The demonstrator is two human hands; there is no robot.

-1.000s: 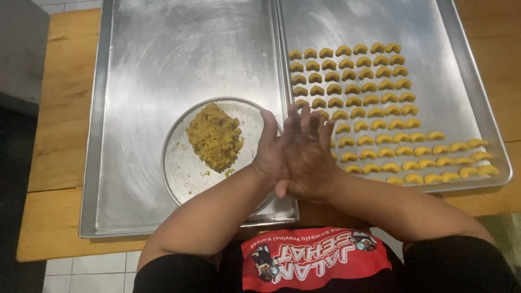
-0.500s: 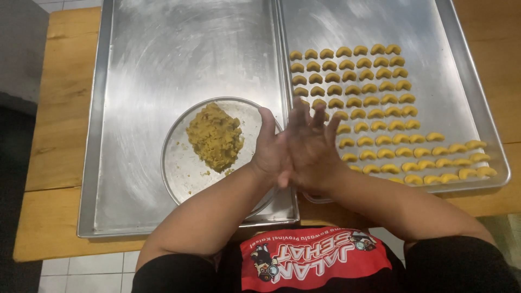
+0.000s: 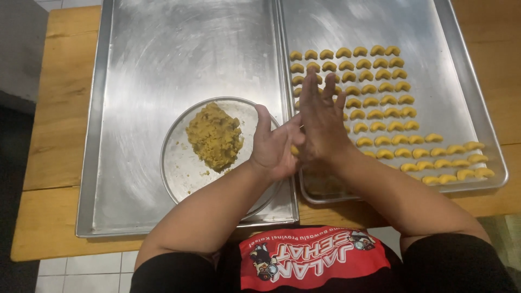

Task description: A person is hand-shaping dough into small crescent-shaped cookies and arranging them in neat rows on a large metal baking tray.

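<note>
At frame centre my left hand (image 3: pixel 274 149) and right hand (image 3: pixel 323 125) press palms together, fingers extended, rolling a small dough piece (image 3: pixel 294 150). Uneven pressure could squash it or drop it onto the crescent cookies (image 3: pixel 380 103).

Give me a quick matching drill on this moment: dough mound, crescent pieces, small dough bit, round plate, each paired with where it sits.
Things:
1. dough mound
2. crescent pieces
3. small dough bit
4. round plate

Places:
A. in rows on the right tray
B. between the palms of the left hand and right hand
C. on the left tray, near its front edge
D. heaped on the round plate

Pairs: 1-D, 2-A, 3-B, 4-C
</note>
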